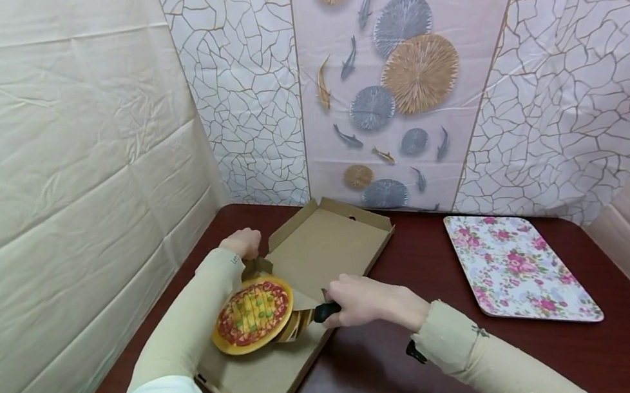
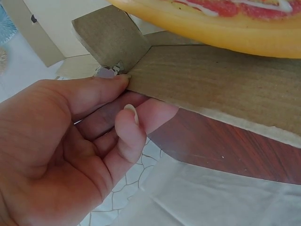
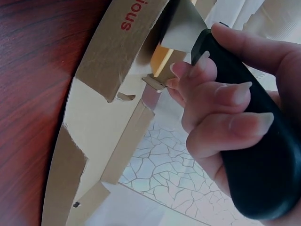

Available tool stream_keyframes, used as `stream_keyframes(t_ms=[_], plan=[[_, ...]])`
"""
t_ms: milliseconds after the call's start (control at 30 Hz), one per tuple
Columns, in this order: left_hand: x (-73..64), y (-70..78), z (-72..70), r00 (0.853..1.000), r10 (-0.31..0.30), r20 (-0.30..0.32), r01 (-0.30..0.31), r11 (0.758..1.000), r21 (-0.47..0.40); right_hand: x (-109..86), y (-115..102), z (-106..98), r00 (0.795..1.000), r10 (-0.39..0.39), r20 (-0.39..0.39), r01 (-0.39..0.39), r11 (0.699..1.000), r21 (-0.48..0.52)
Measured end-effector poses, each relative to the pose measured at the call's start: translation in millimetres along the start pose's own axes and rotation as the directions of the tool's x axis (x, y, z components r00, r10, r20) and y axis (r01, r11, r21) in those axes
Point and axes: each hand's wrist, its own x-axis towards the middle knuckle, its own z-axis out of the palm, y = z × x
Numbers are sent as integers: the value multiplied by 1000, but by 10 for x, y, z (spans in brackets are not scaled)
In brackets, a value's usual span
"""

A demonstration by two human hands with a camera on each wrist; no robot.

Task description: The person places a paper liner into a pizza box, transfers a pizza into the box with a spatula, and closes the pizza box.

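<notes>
A toy-like pizza [image 1: 254, 313] with a yellow crust, red and yellow topping and green bits sits tilted over the near half of an open cardboard pizza box [image 1: 326, 240]. My left hand [image 1: 244, 243] pinches the box's side wall near the hinge corner, thumb on top and fingers beneath, in the left wrist view. My right hand [image 1: 364, 301] grips the black handle [image 3: 258, 155] of a spatula. Its broad shiny metal blade [image 1: 296, 327] reaches over the box wall and under the pizza's right edge, where the pizza hides its front part.
A floral rectangular board [image 1: 521, 267] lies at the right on the dark reddish table [image 1: 415, 256]. The box lid lies folded back toward the patterned wall cloth [image 1: 244, 88]. Pale cloth [image 1: 56, 174] hangs along the left side.
</notes>
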Motion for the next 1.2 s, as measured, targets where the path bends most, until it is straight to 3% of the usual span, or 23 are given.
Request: stream_keyframes(t_ms=[700,1200], plan=[[-13,-1,7,1000,9,-6,-9,1000,22,-144,52,-139,997,43,68,-43,999,-4],[-46,23,-30,1000,11,3,-11,999,30,-250,78,-248,996,54,69,-52,998,-29]])
